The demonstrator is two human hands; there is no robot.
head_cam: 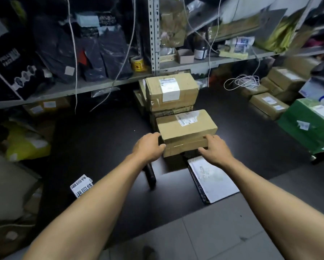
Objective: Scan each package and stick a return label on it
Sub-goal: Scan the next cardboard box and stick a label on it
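Two brown cardboard packages lie stacked on the black mat. The upper package has a white shipping label on top. It rests on a flatter package. My left hand grips the left end of the flatter package, with its fingers curled round the corner. My right hand grips its right front end, thumb on top. A strip of white return labels with black characters lies at the lower left, partly hidden by my left forearm. A black cylindrical device lies under my left wrist.
A larger labelled box tops a stack right behind the two packages. A white pad lies under my right wrist. More boxes and a green carton stand at the right. Metal shelving full of bags rises behind.
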